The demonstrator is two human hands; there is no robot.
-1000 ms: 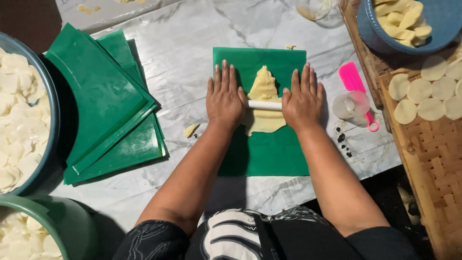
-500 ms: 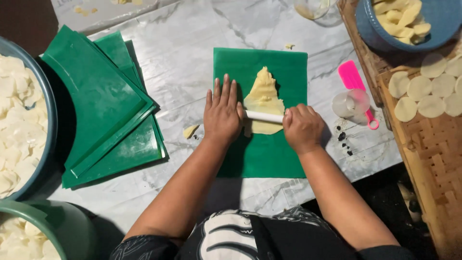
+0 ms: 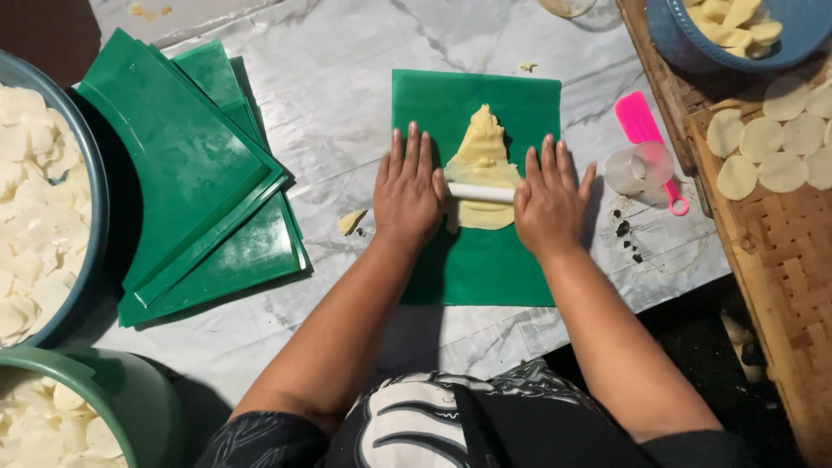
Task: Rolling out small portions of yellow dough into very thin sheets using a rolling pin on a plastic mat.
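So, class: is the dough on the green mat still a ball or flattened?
Flattened. The dough lies as a thin, uneven sheet on the green mat, with a white rolling pin across it under both hands.

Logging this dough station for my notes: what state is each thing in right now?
Left hand: flat, pressing the rolling pin.
Right hand: flat on the pin.
Dough: partly flattened on green mat.
Spare mats: stacked.
Dough rounds: cut, laid on woven tray.
Pink scraper: idle.
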